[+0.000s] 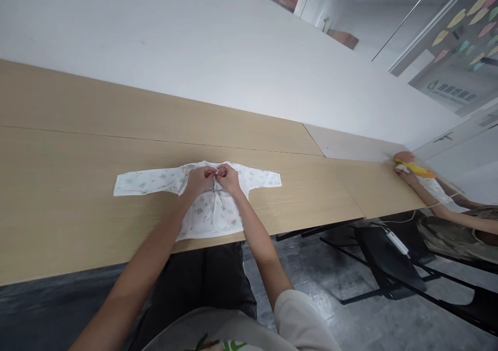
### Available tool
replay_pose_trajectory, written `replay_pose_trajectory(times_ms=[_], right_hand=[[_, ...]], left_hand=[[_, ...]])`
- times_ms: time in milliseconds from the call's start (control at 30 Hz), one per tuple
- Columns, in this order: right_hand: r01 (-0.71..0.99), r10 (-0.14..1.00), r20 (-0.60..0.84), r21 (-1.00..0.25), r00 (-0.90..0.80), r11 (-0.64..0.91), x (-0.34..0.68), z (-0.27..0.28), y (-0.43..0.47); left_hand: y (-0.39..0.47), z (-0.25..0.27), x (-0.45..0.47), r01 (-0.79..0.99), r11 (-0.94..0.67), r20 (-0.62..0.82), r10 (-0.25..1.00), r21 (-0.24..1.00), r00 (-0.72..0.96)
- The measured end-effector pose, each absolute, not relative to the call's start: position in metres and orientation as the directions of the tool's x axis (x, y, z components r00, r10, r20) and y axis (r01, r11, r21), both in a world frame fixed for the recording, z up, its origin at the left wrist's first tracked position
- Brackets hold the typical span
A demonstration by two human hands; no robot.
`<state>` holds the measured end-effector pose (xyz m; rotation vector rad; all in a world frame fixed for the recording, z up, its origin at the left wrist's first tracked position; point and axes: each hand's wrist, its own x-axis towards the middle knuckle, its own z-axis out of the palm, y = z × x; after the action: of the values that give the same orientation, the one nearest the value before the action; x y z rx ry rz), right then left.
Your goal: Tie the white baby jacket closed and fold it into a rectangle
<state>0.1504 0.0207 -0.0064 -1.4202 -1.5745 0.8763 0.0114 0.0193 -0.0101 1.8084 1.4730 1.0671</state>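
Pinching at front opening (215,198): left hand (201,179) and right hand (229,177) were clamped on white shirt (208,213) (tips nearly met) | shirt lay flat on tabletop (70,216), sleeves (144,181) spread, presumably so both edges were reachable.

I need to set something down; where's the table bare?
Left of the shirt, the table is bare to the picture's edge. Behind the shirt, a bare strip reaches the white partition. To the right, bare tabletop runs towards the co-worker's hand and yellow cloth, a crowded end. The left hand and right hand crowd the shirt's upper front.
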Motion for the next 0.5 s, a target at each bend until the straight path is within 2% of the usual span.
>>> replay_pose_trajectory(times_ms=[200,400,500], right_hand=[[0.342,0.997,0.068,-0.938,0.022,0.056,0.1527,-0.0120,0.0275],[0.111,0.994,-0.091,-0.989,0.059,-0.097,0.1539,-0.0101,0.0279],[0.120,0.992,-0.116,-0.985,0.042,-0.120,0.1546,-0.0073,0.0260]], left_hand=[[0.0172,-0.0091,0.0106,0.560,-0.239,0.247,0.967,0.794,0.063],[0.0182,-0.0105,0.0097,0.576,-0.217,0.224,0.973,0.788,0.059],[0.0193,-0.0114,0.0093,0.584,-0.235,0.240,0.968,0.777,0.071]])
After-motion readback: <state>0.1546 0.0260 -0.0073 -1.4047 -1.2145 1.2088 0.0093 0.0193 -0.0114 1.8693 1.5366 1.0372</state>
